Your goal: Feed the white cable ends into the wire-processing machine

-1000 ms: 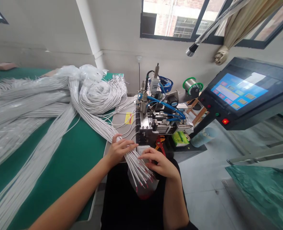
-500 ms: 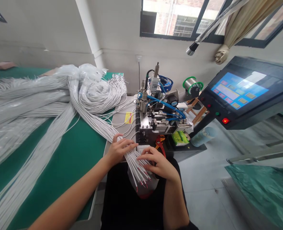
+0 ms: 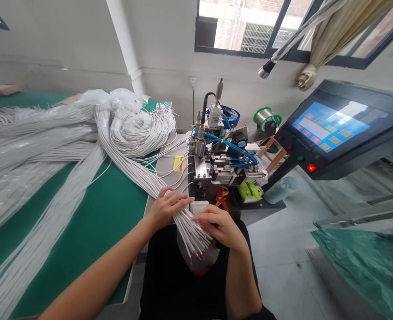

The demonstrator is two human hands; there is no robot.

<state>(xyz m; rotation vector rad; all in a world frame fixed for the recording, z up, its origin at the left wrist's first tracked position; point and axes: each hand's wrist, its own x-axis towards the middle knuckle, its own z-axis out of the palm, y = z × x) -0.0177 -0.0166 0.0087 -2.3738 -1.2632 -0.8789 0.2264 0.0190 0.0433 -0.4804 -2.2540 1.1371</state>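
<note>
Head view: the left hand [image 3: 165, 208] is clasped over the wire bundle [image 3: 187, 224] at the near edge of the counter [image 3: 109, 213], as half a second ago. The right hand [image 3: 221, 224] keeps its curled fingers pinching strands of the same bundle, whose red-tipped ends hang into a clear bag [image 3: 201, 262] on the lap. On the machine [image 3: 216, 171] just beyond the hands, the top rod [image 3: 219, 86] stands higher than before. Red pliers [image 3: 222, 198] lie at the machine's foot, close to the right hand. Loose wire heaps [image 3: 49, 138] cover the far left of the counter; a touchscreen [image 3: 329, 126] stands at right, a solder spool [image 3: 267, 118] beside it.
</note>
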